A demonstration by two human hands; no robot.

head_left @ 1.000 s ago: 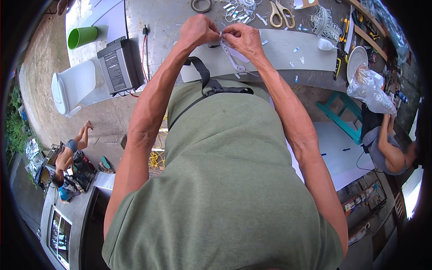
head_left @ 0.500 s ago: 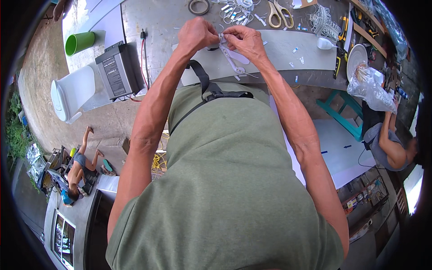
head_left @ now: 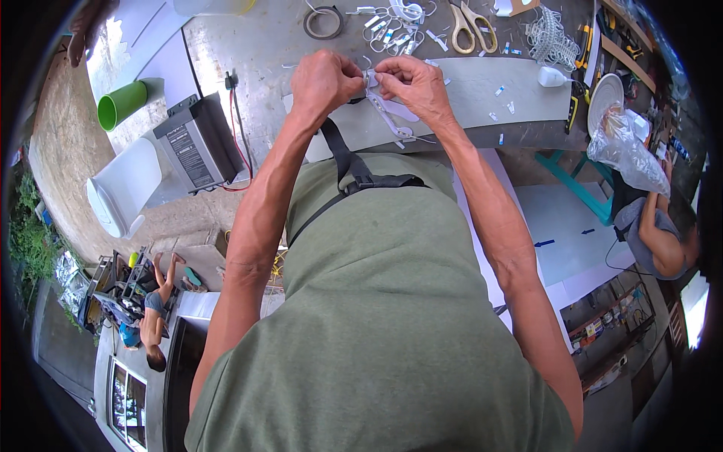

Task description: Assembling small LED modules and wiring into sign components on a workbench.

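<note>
My left hand [head_left: 322,84] is closed at the near side of the table, thumb and fingers pinched at the upper end of a white strip [head_left: 383,113] with thin wire at it. My right hand [head_left: 416,89] pinches at the same end from the other side, its fingertips almost meeting the left ones. The strip hangs down to a small white round piece [head_left: 405,133] over a pale grey sheet [head_left: 482,90]. Just beyond my hands lie several small white modules on wires [head_left: 392,34]. The exact part between my fingertips is too small to make out.
A dark tape roll [head_left: 323,22], scissors [head_left: 473,30], coiled clear wire [head_left: 553,36] and a white bottle [head_left: 553,76] lie across the table. At left stand a black power unit [head_left: 194,147], a green cup [head_left: 122,107] and a white container [head_left: 120,188]. Another person [head_left: 657,233] works at right.
The view has shifted, so the table sits lower in the picture. Both hands keep their pinch at the strip, with little change between them. The person far at left has changed posture.
</note>
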